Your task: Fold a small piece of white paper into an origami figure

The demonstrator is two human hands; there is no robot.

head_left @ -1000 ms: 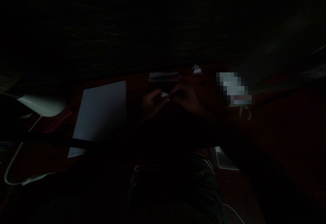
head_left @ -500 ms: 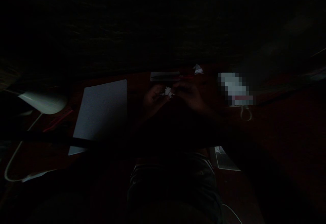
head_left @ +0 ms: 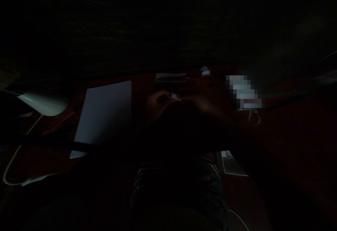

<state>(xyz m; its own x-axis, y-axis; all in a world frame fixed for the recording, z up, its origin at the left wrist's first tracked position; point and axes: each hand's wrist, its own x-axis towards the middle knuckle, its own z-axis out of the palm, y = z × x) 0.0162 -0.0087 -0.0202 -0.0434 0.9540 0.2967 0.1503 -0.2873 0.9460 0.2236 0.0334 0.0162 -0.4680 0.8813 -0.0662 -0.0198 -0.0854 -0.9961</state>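
Observation:
The scene is very dark. A small piece of folded white paper (head_left: 174, 96) shows between my hands, over the reddish-brown table. My left hand (head_left: 157, 103) is closed on it, thumb and fingers pinching its left side. From the right, my right hand (head_left: 200, 103) reaches to the paper's edge; its fingers are dim and smeared by motion, so I cannot make out its grip. Just beyond the hands lie a flat pale strip (head_left: 170, 77) and a thin red item (head_left: 193, 79). Another folded white paper piece (head_left: 205, 70) sits farther back.
A large white sheet (head_left: 105, 111) lies to the left, near a white lamp-like cone (head_left: 47, 103), its cord (head_left: 12, 161) and a red item (head_left: 59, 122). At right is a blurred-out pale object (head_left: 242, 89) with a looped cord (head_left: 254, 117). A framed flat item (head_left: 234, 164) is below.
The white paper between my hands has turned and shows less of itself. My right hand has shifted slightly and is now blurred. The other things have stayed put.

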